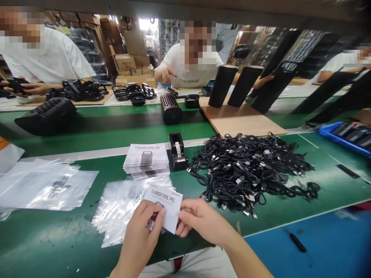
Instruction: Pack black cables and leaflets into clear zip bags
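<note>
White booklet between 2 hands

The white leaflet, squarish and headed THUNDER TRAIL PRO in dark print, is held by its left and right sides. It slants, top right corner lower than top left, at the right-hand end of the fanned clear plastic bags.
</note>
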Tool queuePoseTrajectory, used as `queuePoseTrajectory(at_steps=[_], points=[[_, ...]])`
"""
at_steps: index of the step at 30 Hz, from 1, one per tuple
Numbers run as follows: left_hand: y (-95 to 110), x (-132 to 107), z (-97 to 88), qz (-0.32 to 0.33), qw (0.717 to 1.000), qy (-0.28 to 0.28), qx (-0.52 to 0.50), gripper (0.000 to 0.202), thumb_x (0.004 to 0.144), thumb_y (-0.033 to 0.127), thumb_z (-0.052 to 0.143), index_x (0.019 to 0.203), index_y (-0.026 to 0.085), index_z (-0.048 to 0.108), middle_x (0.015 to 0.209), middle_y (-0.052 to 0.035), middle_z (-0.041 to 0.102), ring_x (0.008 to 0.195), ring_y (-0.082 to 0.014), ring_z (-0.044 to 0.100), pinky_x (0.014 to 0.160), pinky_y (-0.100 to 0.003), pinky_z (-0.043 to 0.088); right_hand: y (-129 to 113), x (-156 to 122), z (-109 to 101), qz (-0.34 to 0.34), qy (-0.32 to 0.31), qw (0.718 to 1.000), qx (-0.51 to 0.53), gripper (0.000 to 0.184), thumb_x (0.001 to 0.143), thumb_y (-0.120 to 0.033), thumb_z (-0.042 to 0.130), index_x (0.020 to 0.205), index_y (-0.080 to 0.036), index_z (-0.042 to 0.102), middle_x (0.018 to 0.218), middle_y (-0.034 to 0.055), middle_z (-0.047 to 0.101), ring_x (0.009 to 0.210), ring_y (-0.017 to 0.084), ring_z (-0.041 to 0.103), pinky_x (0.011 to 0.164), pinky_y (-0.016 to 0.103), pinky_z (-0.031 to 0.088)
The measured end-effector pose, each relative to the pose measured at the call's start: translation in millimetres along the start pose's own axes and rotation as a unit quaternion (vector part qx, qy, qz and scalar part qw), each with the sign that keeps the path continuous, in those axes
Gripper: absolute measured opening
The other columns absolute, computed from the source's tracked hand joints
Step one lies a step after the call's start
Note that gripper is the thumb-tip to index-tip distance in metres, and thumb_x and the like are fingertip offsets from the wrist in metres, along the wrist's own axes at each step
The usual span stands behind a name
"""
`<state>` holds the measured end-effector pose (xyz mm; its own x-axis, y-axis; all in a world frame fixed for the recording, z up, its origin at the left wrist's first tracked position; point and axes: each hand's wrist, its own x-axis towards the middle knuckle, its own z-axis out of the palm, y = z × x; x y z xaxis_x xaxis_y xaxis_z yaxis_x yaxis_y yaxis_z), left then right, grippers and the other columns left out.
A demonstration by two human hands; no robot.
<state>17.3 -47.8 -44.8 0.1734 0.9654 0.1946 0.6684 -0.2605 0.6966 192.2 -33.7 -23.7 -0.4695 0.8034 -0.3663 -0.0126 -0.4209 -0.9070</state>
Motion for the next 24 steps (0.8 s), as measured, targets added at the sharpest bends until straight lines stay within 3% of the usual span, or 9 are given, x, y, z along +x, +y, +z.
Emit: queuePoseTrajectory(at_steps=[4, 7, 9, 13, 15, 17, 18, 22, 24], points=[[5, 0, -6.2, -0.014, 0.997, -0.043, -0.056, 0.015, 0.086, 0.027, 0.044, 0.076, 0.022, 0.054, 0.075, -0.0007, 0.051, 0.068, -0.0144, 0.050, 0.063, -0.026, 0.042, 0, 29, 18, -0.006, 0.046, 0.983, -0.177, 0.019, 0.081, -0.024, 0.047, 0.072, -0.012, 0.059, 0.058, 0.0005, 0.060, 0.053, 0.011, 0.059, 0.053, 0.022, 0.048], [2, 1, -7.0, -0.018, 0.995, -0.056, -0.076, 0.015, 0.086, 0.028, 0.043, 0.077, 0.022, 0.053, 0.077, -0.0008, 0.052, 0.071, -0.0148, 0.051, 0.065, -0.026, 0.042, -4, 39, 26, -0.053, 0.121, 0.922, -0.365, 0.013, 0.077, -0.018, 0.051, 0.068, -0.015, 0.060, 0.063, 0.0021, 0.062, 0.064, 0.017, 0.060, 0.061, 0.027, 0.045], [-2, 3, -6.4, -0.024, 0.997, -0.042, -0.066, 0.015, 0.085, 0.030, 0.044, 0.077, 0.022, 0.052, 0.075, -0.0005, 0.052, 0.069, -0.0152, 0.052, 0.064, -0.026, 0.043, -11, 37, 19, -0.071, 0.196, 0.854, -0.477, 0.009, 0.078, -0.021, 0.054, 0.073, -0.017, 0.061, 0.073, 0.0052, 0.063, 0.073, 0.021, 0.059, 0.065, 0.031, 0.044], [-7, 7, -3.8, -0.043, 0.999, -0.020, -0.022, 0.017, 0.084, 0.033, 0.044, 0.075, 0.021, 0.053, 0.073, -0.0003, 0.053, 0.065, -0.0153, 0.053, 0.061, -0.027, 0.044, -25, 26, -23, -0.022, 0.356, 0.659, -0.662, 0.011, 0.080, -0.021, 0.054, 0.082, -0.012, 0.061, 0.085, 0.0157, 0.057, 0.079, 0.027, 0.055, 0.059, 0.034, 0.045], [-6, 9, -1.7, -0.048, 0.999, -0.016, -0.011, 0.017, 0.084, 0.032, 0.043, 0.076, 0.021, 0.054, 0.073, -0.0005, 0.054, 0.063, -0.0149, 0.053, 0.060, -0.026, 0.044, -28, 22, -41, -0.017, 0.353, 0.625, -0.696, 0.008, 0.079, -0.014, 0.053, 0.076, -0.013, 0.061, 0.083, 0.0162, 0.056, 0.078, 0.027, 0.053, 0.059, 0.034, 0.045], [-4, 10, 0.4, -0.052, 0.998, -0.015, -0.008, 0.017, 0.084, 0.031, 0.043, 0.076, 0.021, 0.054, 0.073, -0.0005, 0.054, 0.062, -0.0147, 0.053, 0.059, -0.026, 0.045, -26, 18, -48, -0.043, 0.327, 0.637, -0.697, 0.009, 0.079, -0.013, 0.053, 0.073, -0.015, 0.060, 0.082, 0.0131, 0.057, 0.079, 0.025, 0.053, 0.066, 0.035, 0.044], [-3, 10, 1.3, -0.054, 0.998, -0.015, -0.009, 0.017, 0.084, 0.031, 0.043, 0.076, 0.021, 0.055, 0.073, -0.0005, 0.054, 0.062, -0.0146, 0.053, 0.059, -0.026, 0.045, -24, 16, -46, -0.063, 0.316, 0.660, -0.679, 0.009, 0.079, -0.014, 0.053, 0.073, -0.015, 0.059, 0.082, 0.0111, 0.057, 0.080, 0.024, 0.053, 0.069, 0.034, 0.044], [-1, 12, 3.9, -0.065, 0.998, -0.014, -0.022, 0.017, 0.084, 0.030, 0.043, 0.075, 0.021, 0.054, 0.073, -0.0003, 0.053, 0.064, -0.0148, 0.053, 0.061, -0.027, 0.044, -8, 6, -16, -0.141, 0.239, 0.822, -0.498, 0.009, 0.086, -0.022, 0.046, 0.083, -0.018, 0.053, 0.077, 0.0024, 0.060, 0.073, 0.016, 0.056, 0.066, 0.025, 0.043], [-3, 11, 4.4, -0.071, 0.997, -0.007, -0.034, 0.017, 0.084, 0.030, 0.043, 0.075, 0.021, 0.053, 0.073, -0.0001, 0.052, 0.065, -0.0148, 0.053, 0.062, -0.027, 0.044, 2, 4, -1, -0.149, 0.178, 0.862, -0.451, 0.009, 0.088, -0.021, 0.043, 0.086, -0.020, 0.052, 0.076, -0.0005, 0.062, 0.070, 0.013, 0.058, 0.062, 0.022, 0.041]])
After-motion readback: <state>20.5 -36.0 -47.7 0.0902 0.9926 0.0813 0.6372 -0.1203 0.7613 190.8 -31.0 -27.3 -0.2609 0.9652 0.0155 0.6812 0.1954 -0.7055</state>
